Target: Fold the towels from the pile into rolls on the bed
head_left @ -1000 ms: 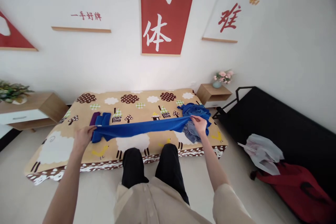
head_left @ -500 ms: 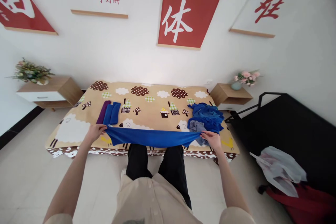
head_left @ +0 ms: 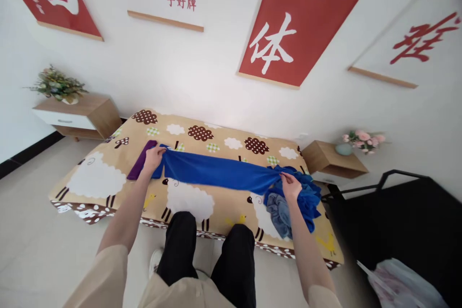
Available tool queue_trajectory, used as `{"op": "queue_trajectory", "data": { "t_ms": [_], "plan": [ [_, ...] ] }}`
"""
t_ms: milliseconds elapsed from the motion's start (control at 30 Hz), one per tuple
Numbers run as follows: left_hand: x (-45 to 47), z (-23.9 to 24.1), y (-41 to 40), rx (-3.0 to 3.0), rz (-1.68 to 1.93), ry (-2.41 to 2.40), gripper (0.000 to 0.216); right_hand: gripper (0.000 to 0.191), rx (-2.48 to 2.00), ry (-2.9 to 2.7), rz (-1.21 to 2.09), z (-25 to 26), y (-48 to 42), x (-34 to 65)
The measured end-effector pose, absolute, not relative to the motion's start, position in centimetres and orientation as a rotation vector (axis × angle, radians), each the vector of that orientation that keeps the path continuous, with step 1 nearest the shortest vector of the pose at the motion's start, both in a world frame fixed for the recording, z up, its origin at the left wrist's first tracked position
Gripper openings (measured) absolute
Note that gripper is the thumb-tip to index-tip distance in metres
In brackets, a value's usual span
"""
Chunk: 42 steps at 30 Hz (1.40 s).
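Observation:
A long blue towel (head_left: 216, 171) is stretched between my two hands above the patterned bedspread (head_left: 202, 202). My left hand (head_left: 155, 158) pinches its left upper corner, over the rolled or folded cloths. My right hand (head_left: 290, 186) pinches the right upper corner, in front of the crumpled heap. Partly covered by my left hand and the towel is a folded blue cloth (head_left: 157, 171); a folded purple cloth (head_left: 141, 161) lies to its left. On the right, the heap of blue cloths (head_left: 306, 202) includes a grey-blue cloth (head_left: 279, 211) at its near side.
Wooden nightstands stand at both ends of the bed, the left one (head_left: 97, 115) and the right one (head_left: 325, 159), each with a flower vase. At right is a black surface with a metal frame (head_left: 407, 216), and a plastic bag (head_left: 404, 284) on it. My legs are against the bed's front.
Both hands have moved forward over the bed with the towel, which now hangs farther from my body, over the cloths. The view has tilted and shifted.

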<state>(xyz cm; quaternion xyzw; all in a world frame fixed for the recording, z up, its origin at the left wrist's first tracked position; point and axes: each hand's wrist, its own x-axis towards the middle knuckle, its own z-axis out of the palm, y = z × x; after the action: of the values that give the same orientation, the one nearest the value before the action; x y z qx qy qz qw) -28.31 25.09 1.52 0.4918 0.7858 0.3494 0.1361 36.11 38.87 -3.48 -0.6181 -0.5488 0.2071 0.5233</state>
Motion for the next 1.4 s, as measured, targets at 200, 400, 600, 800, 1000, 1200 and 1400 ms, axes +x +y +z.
{"op": "queue_trajectory", "data": {
  "t_ms": [200,400,600,800,1000,1200,1400],
  "plan": [
    [-28.7,-3.5,23.8,1.596,1.268,2.269,0.043,0.046,-1.458,-1.350,0.423,-6.7,38.1,36.2],
    [-28.3,-13.1,21.8,1.497,1.104,2.228,0.037,0.043,-1.632,-1.493,0.565,-15.1,35.8,36.9],
    [-25.5,-25.9,18.4,1.167,1.184,2.337,0.035,0.034,-1.862,-1.814,0.632,-23.8,32.9,38.3],
    [-20.6,-33.9,15.2,0.986,1.187,2.643,0.025,0.029,-2.057,-1.961,0.506,-28.7,30.1,38.6],
    [-19.7,-34.7,15.5,0.778,1.044,2.802,0.025,0.018,-2.189,-1.510,0.075,-31.5,27.5,35.2],
    [-19.7,-34.5,15.5,0.730,1.024,2.831,0.023,0.018,-2.247,-1.393,0.010,-31.3,26.7,33.1],
    [-19.8,-33.7,15.9,0.653,0.984,2.877,0.016,0.041,-2.304,-1.237,-0.093,-29.1,29.6,30.8]
  ]
}}
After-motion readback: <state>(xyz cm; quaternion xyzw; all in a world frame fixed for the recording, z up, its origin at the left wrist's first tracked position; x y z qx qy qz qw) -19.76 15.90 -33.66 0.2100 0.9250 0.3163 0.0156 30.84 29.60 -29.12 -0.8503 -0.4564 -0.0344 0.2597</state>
